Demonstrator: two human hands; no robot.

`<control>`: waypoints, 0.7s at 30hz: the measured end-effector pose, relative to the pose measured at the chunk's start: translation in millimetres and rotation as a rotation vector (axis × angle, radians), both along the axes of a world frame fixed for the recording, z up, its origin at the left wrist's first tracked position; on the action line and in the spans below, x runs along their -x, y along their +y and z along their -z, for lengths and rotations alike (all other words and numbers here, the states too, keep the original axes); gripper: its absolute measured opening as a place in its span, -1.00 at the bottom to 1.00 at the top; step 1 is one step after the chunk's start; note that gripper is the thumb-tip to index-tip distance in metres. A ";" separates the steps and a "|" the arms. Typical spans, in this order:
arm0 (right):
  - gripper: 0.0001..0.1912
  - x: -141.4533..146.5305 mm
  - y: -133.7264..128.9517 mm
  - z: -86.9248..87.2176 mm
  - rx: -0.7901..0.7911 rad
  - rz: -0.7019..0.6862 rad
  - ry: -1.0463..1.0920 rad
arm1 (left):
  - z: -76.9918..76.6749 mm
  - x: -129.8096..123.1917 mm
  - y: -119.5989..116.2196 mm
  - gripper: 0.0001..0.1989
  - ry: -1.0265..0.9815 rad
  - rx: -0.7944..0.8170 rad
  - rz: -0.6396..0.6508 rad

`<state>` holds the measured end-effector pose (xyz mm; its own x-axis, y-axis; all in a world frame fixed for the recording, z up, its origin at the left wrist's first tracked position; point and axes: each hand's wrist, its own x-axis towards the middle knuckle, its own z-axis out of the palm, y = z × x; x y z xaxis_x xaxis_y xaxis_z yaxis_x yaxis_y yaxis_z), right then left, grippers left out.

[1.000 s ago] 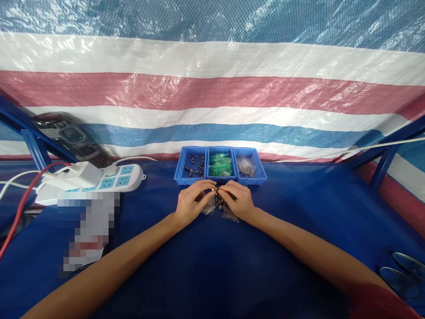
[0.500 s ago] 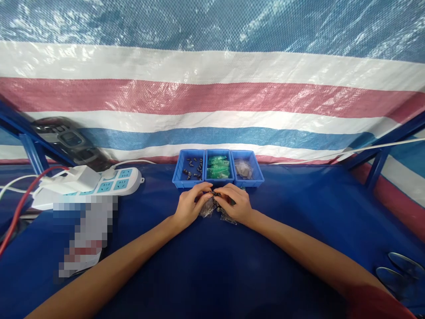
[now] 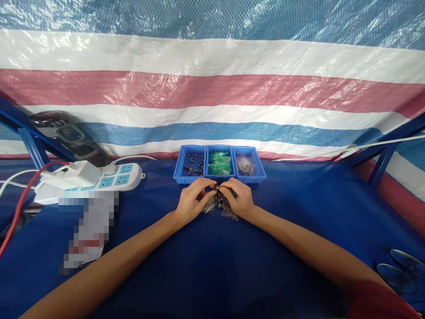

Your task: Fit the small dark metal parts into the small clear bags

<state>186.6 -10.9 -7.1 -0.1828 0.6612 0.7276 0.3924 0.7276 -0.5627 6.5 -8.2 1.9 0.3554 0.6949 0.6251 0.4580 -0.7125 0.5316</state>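
Observation:
My left hand (image 3: 195, 197) and my right hand (image 3: 241, 197) meet just in front of the blue bins, thumbs and forefingers pinched together. Between the fingertips is a small dark piece (image 3: 217, 188) that looks like a screw; the fingers partly cover it. Right below lies a little pile of dark screws (image 3: 219, 200). A clear plastic bag (image 3: 210, 205) rests by my left fingers, and another clear bag (image 3: 229, 212) lies under my right hand. Something green (image 3: 234, 194) peeks out among my right fingers.
Three blue bins stand in a row: the left bin (image 3: 179, 170) holds loose screws, the middle one green packets (image 3: 219, 164), the right one clear bags (image 3: 245, 165). At left are a power strip (image 3: 129, 179) and a blurred-out packet (image 3: 91, 235). Glasses (image 3: 395, 274) lie at right.
The view has tilted slightly, so the bins appear higher. My hands have shifted apart a little at the fingertips, showing more of the screw pile beneath them.

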 end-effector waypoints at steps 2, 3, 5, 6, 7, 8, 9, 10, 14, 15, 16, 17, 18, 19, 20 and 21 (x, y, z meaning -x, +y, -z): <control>-0.80 -0.5 0.1 0.5 0.003 -0.010 -0.011 | 1.0 -0.5 0.7 -0.79 -0.004 -0.019 0.024; -0.79 -0.8 0.2 0.9 0.008 -0.015 -0.021 | 1.4 -0.6 0.9 -0.80 -0.003 -0.023 0.032; -0.76 -1.3 0.3 1.4 0.022 -0.023 -0.040 | 1.6 -0.9 0.8 -0.83 0.004 -0.018 0.041; -0.74 -1.5 0.4 1.5 0.027 -0.028 -0.049 | 1.2 -1.0 0.5 -0.84 0.005 -0.014 0.045; -0.73 -1.7 0.5 1.6 0.031 -0.032 -0.057 | 0.5 -1.1 0.0 -0.85 0.004 -0.008 0.047; -0.72 -1.7 0.7 1.6 0.034 -0.036 -0.065 | -0.4 -1.3 -0.6 -0.85 0.001 -0.003 0.045; -0.71 -1.7 0.8 1.6 0.035 -0.037 -0.070 | -1.2 -1.3 -1.3 -0.85 -0.004 0.004 0.040; -0.71 -1.7 1.0 1.6 0.034 -0.037 -0.072 | -1.8 -1.3 -1.9 -0.85 -0.009 0.013 0.031; -0.72 -1.6 1.1 1.2 0.027 -0.026 -0.057 | -1.3 -0.5 -3.0 -0.83 -0.040 0.032 -0.041; -0.73 -1.6 0.9 0.9 0.028 -0.023 -0.056 | -0.7 -0.2 -2.9 -0.83 -0.045 0.031 -0.051; -0.73 -1.7 0.7 0.6 0.031 -0.021 -0.055 | -0.2 0.1 -2.7 -0.83 -0.049 0.028 -0.053; -0.73 -1.6 0.4 0.2 0.033 -0.021 -0.055 | 0.2 0.4 -2.5 -0.83 -0.052 0.024 -0.049; -0.74 -1.6 0.0 -0.3 0.034 -0.021 -0.054 | 0.4 0.6 -2.4 -0.83 -0.053 0.019 -0.042; -0.74 -1.6 -0.3 -0.9 0.035 -0.020 -0.052 | 0.5 0.8 -2.2 -0.84 -0.054 0.012 -0.035; -0.74 -1.6 -0.7 -1.4 0.035 -0.019 -0.051 | 0.6 1.0 -2.1 -0.84 -0.051 0.002 -0.031; -0.75 -1.6 -1.0 -1.9 0.033 -0.019 -0.049 | 0.6 1.2 -2.1 -0.83 -0.045 -0.010 -0.031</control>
<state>188.2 -11.9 -5.2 -0.2304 0.6808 0.6953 0.4070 0.7165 -0.5666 5.3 -10.3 1.4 0.3053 0.6988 0.6469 0.4561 -0.7036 0.5449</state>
